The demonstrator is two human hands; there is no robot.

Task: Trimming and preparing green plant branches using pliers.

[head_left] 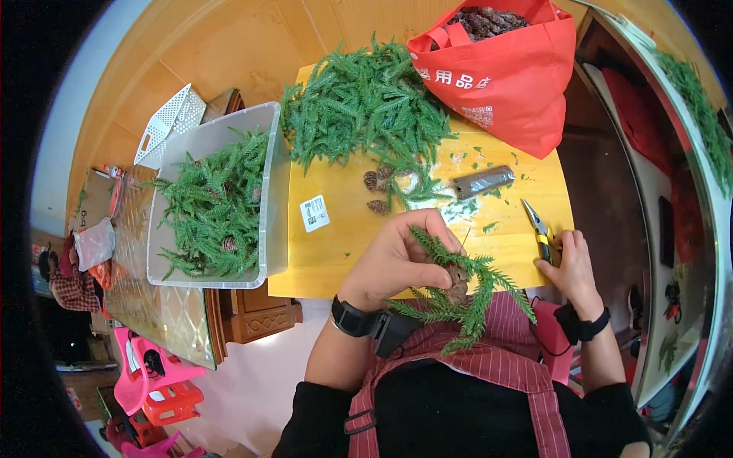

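Note:
My left hand (401, 256) is closed around an artificial pine sprig (479, 301) above the table's near edge. A brown pine cone (456, 282) sits in the middle of its spreading green branches, and a thin wire sticks up beside it. At the right edge of the table, my right hand (576, 271) has thumb and fingers around the handles of long-nose pliers (543, 235). The pliers have yellow and black grips, and their jaws point away from me. Loose pine cones (377, 206) lie farther off, beside a stray green sprig.
A heap of green sprigs (359, 103) covers the far side of the yellow table (328, 263). Behind right stands a red bag (504, 84) of pine cones. A clear bin (276, 198) of finished sprigs is at left. A dark wrapped bundle (485, 182) and white label (314, 213) lie between.

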